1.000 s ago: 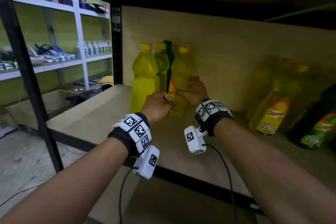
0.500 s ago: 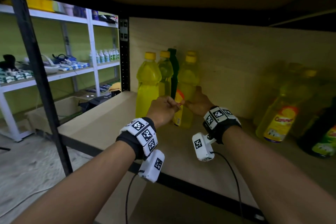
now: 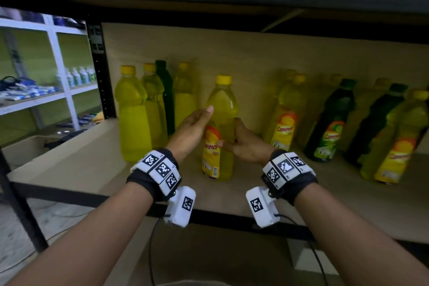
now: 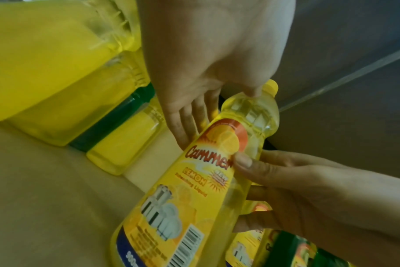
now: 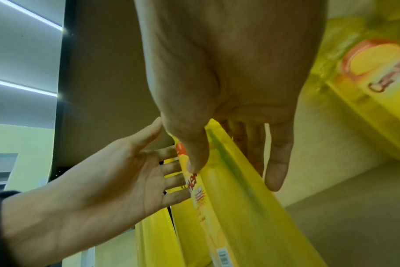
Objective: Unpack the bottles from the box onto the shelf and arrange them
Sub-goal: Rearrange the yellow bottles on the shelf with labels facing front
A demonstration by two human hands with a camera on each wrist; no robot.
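Bottle (image 3: 220,127) upright mid-shelf (image 3: 92,165), betw. L hand (image 3: 191,131) & R hand (image 3: 246,146).

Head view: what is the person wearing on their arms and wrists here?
Forearms are bare, no sleeves. Each wrist has a black band topped with white blocks bearing black square-pattern markers. A white camera housing with its own marker hangs under each wrist, and a thin dark cable trails down from it.

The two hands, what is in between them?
A yellow lemon bottle stands on the shelf between the left hand and the right hand. The head view shows it best.
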